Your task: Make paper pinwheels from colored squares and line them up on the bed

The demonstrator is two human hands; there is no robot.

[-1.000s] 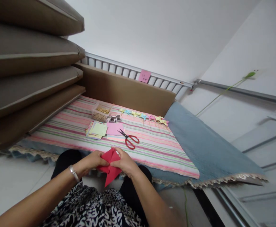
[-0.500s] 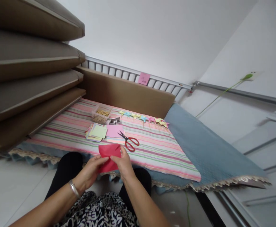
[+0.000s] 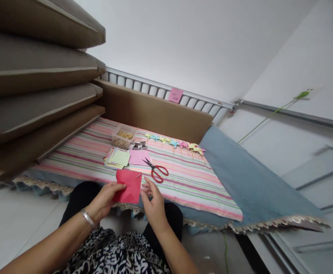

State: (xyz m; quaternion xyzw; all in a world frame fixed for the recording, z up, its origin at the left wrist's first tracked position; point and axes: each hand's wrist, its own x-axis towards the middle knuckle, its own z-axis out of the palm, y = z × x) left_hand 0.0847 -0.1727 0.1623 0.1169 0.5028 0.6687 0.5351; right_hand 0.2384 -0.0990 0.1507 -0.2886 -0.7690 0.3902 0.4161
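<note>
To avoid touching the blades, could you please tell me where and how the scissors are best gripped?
Probably by the red handles, with the right hand coming from the near side: the scissors lie flat, handles nearer, slightly parted blades pointing away.

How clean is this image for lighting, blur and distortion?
Head view: soft, fairly even light, no harsh glare, though the cushions are dim; head view, edges: stretched-looking, as through a wide lens; head view, middle: the red paper and scissors keep clear outlines, but the pink note is too soft to read.
</note>
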